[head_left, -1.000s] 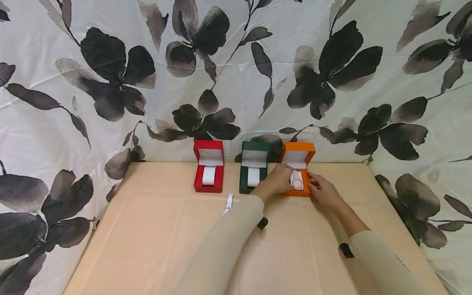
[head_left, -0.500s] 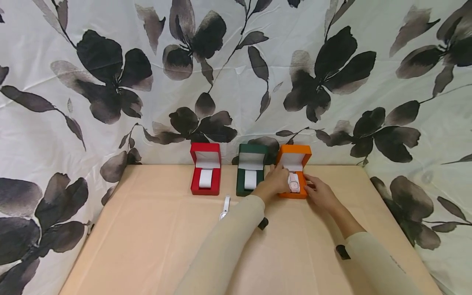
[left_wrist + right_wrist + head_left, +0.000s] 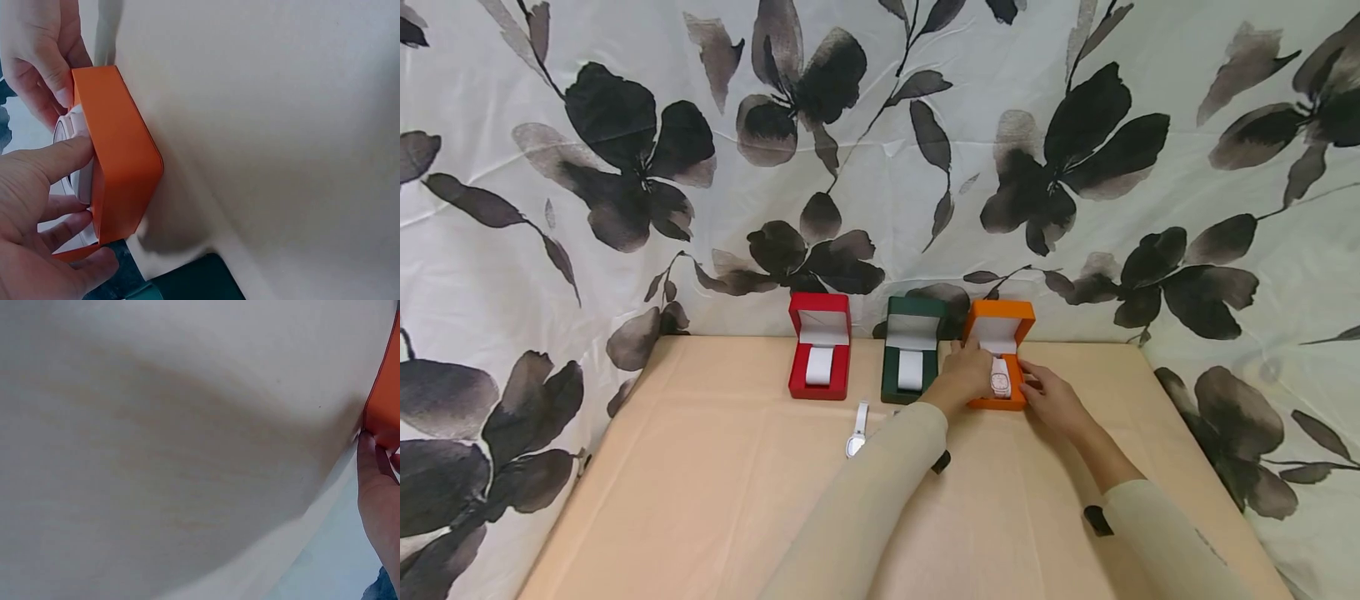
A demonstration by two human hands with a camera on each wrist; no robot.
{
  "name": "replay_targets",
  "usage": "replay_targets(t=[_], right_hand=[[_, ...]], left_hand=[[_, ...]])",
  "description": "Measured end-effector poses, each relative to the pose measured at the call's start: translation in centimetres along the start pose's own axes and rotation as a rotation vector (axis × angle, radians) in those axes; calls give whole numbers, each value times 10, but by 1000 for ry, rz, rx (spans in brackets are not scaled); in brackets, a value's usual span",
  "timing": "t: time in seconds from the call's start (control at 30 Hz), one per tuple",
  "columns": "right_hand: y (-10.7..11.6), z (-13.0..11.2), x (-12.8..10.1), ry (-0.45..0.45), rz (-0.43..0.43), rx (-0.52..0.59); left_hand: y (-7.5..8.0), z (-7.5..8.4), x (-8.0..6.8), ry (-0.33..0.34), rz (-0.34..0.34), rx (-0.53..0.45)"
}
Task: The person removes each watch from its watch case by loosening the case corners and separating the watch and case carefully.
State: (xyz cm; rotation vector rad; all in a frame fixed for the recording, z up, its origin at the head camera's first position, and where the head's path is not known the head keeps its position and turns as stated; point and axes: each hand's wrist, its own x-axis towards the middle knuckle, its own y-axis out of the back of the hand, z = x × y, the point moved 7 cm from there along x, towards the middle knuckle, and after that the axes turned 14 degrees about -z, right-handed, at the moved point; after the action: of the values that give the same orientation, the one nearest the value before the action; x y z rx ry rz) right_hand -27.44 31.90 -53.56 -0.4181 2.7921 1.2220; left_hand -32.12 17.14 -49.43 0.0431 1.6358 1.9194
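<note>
Both hands flank the open orange box (image 3: 997, 392) at the table's (image 3: 700, 492) back edge. The left hand (image 3: 967, 372) pinches the pale watch (image 3: 999, 379) inside it; the right hand (image 3: 1051, 396) grips the box's right side

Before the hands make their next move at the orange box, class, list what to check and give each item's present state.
1. Orange box lid open: ok.
2. Pink watch seated on the cushion inside the orange box: ok, though how snugly cannot be told.
3. Left hand on the box's left side, thumb on the watch: ok.
4. Right hand steadying the box's right side: ok.
5. Green box and red box open, white cushions bare: ok.
6. White watch placed in a box: not ok, it lies loose on the table.
</note>
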Motion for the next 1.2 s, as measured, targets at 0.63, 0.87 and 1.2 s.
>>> replay_targets(t=[0.63, 0.87, 1.2], right_hand=[[0, 3, 2, 10, -10, 10], [1, -1, -2, 29, 2, -4], [1, -2, -4, 20, 10, 3]], left_hand=[[-4, 2, 3, -21, 24, -1], [-4, -1, 4, -37, 43, 23], [-5, -1, 6, -56, 35, -34]])
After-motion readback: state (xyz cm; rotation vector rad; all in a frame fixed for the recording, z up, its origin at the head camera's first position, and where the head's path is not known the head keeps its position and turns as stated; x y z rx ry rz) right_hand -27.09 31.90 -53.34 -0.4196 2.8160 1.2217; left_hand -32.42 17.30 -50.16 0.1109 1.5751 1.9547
